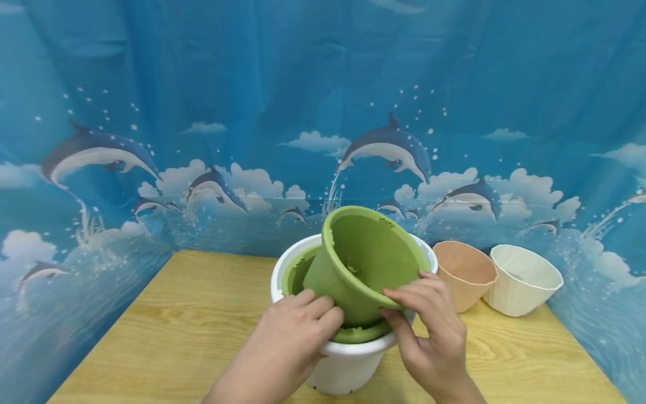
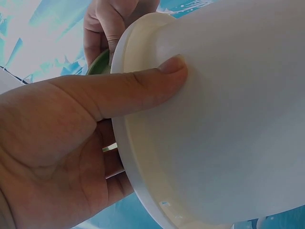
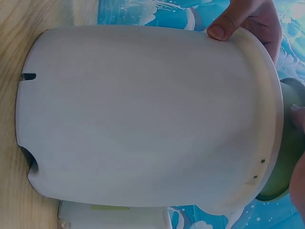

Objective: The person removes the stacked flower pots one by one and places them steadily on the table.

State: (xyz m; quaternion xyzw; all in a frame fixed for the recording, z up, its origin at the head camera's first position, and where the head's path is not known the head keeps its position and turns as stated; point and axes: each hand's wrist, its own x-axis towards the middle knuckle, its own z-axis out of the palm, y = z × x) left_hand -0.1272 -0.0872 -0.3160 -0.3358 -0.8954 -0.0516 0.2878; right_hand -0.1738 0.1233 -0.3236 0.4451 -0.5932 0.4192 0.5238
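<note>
A large white flowerpot (image 1: 345, 373) stands upright on the table, with a green flowerpot (image 1: 360, 335) nested inside it. Tilted in the mouth of these two is another green flowerpot (image 1: 378, 252), its opening leaning to the right. My left hand (image 1: 295, 334) grips the white pot's rim at the near left. In the left wrist view its thumb (image 2: 143, 88) presses the white outer wall while the other fingers go over the rim. My right hand (image 1: 436, 331) pinches the tilted green pot's rim between thumb and fingers. The tilted pot's base is hidden inside the nested one.
Right of the white pot stand a peach-coloured pot (image 1: 466, 269) and a cream faceted pot (image 1: 525, 280), side by side. The wooden table (image 1: 202, 320) meets a blue dolphin-print curtain (image 1: 262, 123) at its back and sides.
</note>
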